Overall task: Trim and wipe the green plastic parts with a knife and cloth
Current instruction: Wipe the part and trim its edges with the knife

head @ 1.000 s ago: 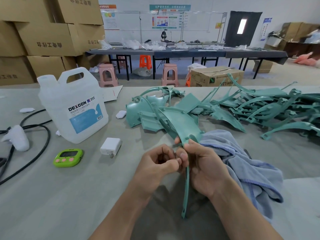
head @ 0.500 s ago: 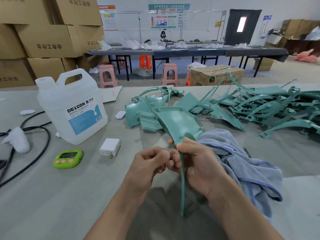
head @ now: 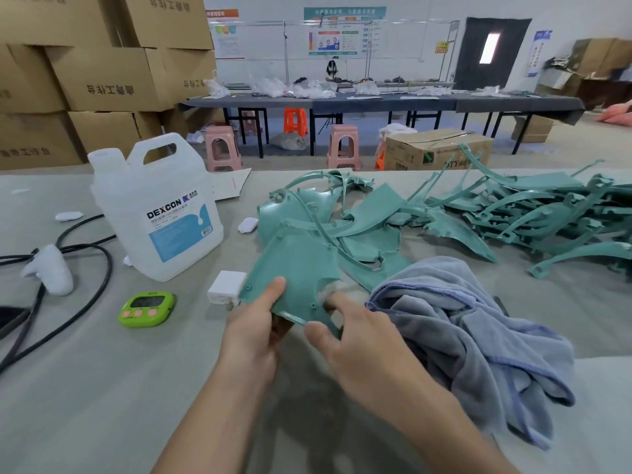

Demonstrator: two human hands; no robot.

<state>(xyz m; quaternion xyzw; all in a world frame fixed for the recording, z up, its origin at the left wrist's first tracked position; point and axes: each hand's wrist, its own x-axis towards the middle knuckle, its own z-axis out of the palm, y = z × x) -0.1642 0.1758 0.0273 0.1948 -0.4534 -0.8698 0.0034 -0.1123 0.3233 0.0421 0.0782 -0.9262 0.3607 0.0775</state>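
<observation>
Bright, soft, even light. A faint shadow lies on the table (head: pixel 102 405) beneath the right hand (head: pixel 362 354), which is slightly blurred. The wide lens bends the edges.

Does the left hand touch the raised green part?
Touching. In the head view the thumb of the left hand lies flat on the green part, no gap.
</observation>
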